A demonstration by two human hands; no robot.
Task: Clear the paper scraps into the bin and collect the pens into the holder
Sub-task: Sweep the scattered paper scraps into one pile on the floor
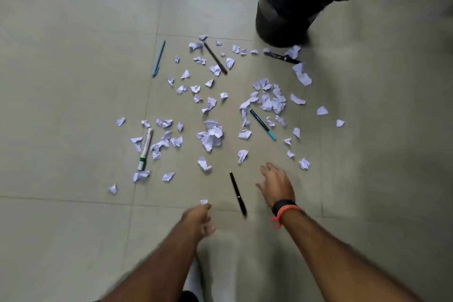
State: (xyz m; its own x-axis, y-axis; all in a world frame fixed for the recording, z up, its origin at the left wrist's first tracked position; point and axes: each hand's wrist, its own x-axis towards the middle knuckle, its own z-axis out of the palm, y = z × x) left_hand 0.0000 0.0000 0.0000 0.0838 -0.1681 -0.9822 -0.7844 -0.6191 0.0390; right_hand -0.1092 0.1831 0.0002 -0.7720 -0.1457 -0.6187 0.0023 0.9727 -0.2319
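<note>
Left hand (pixel 197 216) pinches a small white crumpled paper scrap (pixel 204 202) at the fingertips, blurred, low over the grey tiled floor (pixel 73 105); right hand (pixel 277 185) is empty, fingers spread, palm down just above the floor, black band and orange thread (pixel 285 208) on its wrist; slim black pen (pixel 238 193) lies between the two hands, just left of the right hand, not touched; beyond the hands, many white lined paper scraps (pixel 210 133) are scattered across the tiles, densest in two clumps mid-floor; white marker with green band (pixel 145 149) lies at left among scraps; dark pen with teal cap (pixel 262 124) lies right of centre, beside the far clump; further out, long black pen (pixel 215 58) lies diagonally among scraps; light blue pen (pixel 158 58) lies apart at far left; dark blue pen (pixel 282 57) lies near the bin's base; black round bin with black plastic liner (pixel 294 7) stands upright at top right, scraps just beside its foot; pen holder not in view.
</note>
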